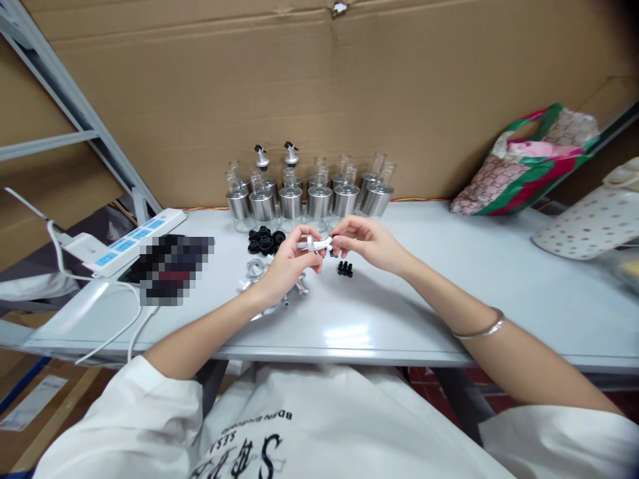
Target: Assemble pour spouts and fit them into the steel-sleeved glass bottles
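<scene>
A silver pourer spout [321, 245] lies across the fingers of my left hand [285, 266], closed around its body. At the spout's narrow end, my right hand [372, 245] pinches a small black cap [333, 251], partly hidden by the fingertips. Just below the hands sits a small cluster of similar black caps [345, 269]. Black ribbed stoppers [263, 241] are heaped beyond my left hand. More silver spout parts [256, 267] lie beneath and beside that wrist, partly covered by it.
Several glass bottles with steel sleeves [319, 201] stand along the cardboard wall; two silver pourers [291, 155] rise among the back ones. At left are a power strip [142, 241], white cables and a blurred dark object [172, 269]. A patterned bag [519, 166] and dotted container [584, 219] stand right.
</scene>
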The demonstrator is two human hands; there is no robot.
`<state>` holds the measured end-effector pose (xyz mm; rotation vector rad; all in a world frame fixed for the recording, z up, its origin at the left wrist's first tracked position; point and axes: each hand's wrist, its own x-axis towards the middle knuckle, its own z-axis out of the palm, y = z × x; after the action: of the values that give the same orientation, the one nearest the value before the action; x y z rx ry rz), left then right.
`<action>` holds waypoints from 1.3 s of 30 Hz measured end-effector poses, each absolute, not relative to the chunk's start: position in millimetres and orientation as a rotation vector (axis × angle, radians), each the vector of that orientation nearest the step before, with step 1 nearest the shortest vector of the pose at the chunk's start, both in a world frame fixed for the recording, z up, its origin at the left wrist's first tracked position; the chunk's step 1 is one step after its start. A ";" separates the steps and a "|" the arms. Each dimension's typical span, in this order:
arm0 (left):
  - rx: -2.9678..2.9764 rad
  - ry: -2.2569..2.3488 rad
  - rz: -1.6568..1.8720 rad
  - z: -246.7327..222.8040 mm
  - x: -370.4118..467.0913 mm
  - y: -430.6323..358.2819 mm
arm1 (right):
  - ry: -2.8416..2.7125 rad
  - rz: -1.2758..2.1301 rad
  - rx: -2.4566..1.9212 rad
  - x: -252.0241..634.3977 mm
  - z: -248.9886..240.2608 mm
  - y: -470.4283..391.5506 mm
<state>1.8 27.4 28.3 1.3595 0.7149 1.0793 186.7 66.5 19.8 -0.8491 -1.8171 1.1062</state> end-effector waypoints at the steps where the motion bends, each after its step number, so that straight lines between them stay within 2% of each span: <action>1: 1.355 0.714 1.081 28.0 1.9 27.6 | -1.827 1.068 -0.866 187.5 19.3 67.1; 11: 1.314 0.695 1.134 26.6 0.8 29.1 | -2.424 0.435 -1.202 211.2 28.3 77.2; 20: 1.307 0.718 1.154 29.3 1.2 27.1 | -2.602 0.525 -1.405 221.0 18.0 87.8; 28: 1.307 0.714 1.171 28.5 1.0 27.9 | -2.654 0.533 -1.343 221.0 17.9 86.2; 39: 1.312 0.724 1.154 28.3 0.9 27.7 | -2.647 0.722 -1.300 217.5 22.8 79.7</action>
<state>0.9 27.7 28.3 1.3123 0.7239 1.1541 217.5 79.7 22.8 -1.3005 -2.6466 0.7223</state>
